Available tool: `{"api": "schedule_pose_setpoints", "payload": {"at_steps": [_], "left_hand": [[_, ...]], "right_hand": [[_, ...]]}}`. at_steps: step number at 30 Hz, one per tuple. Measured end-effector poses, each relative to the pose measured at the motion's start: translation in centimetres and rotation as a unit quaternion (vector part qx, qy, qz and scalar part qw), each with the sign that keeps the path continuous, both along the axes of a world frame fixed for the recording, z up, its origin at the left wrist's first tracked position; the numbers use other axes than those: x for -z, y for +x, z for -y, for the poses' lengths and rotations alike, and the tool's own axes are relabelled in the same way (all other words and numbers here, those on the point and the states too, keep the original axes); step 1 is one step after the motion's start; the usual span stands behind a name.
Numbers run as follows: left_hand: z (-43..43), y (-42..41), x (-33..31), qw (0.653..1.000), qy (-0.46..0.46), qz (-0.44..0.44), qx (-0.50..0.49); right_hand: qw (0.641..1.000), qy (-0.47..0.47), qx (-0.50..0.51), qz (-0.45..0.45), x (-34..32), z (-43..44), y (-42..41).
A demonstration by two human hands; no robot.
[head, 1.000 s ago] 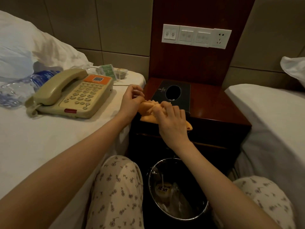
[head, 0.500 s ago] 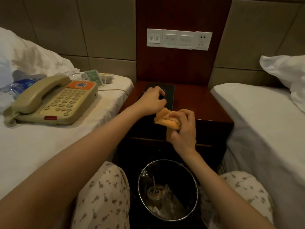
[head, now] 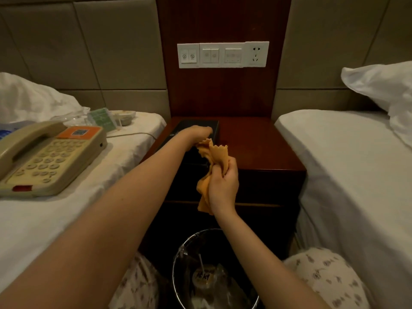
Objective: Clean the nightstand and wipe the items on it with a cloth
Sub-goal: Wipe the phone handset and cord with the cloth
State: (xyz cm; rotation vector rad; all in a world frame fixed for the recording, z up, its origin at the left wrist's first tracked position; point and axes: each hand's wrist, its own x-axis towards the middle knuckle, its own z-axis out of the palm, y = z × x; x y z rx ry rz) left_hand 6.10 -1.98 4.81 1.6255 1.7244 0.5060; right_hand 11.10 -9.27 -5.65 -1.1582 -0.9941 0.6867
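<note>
Phone [head: 51, 157] on left bed [head: 33, 219], nightstand [head: 256, 148] beside it, bin [head: 178, 250] before nightstand

Left hand [head: 198, 133] outstretched, right hand [head: 223, 186] (clenched)

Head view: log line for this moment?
left hand: on black box, grip unclear | right hand: grips orange cloth | nightstand: black box on top
</note>
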Motion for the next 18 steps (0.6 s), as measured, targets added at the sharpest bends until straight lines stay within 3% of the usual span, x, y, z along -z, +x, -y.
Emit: {"api": "schedule_pose_setpoints", "payload": {"at_steps": [3, 8, 14, 18], "left_hand": [[0.1, 0.5, -0.1, 0.999, -0.033, -0.014, 0.001], [0.9, -0.2, -0.3, 0.999, -0.047, -0.016, 0.023], [2.4, -1.6, -0.2, 0.995, 0.034, -0.089, 0.035], [3.6, -3.0, 0.3, 0.988, 0.15, -0.009, 0.021]], "right_hand": [[0.999, -0.009, 0.02, -0.03, -0.5, 0.1, -0.5], [1.0, -0.004, 0.023, 0.001, -1.3, 0.5, -1.2], [0.991, 0.031, 0.131, 0.008, -4.0, 0.2, -0.4], [0.973, 0.07, 0.166, 0.142, -5.7, 0.5, 1.5]]}}
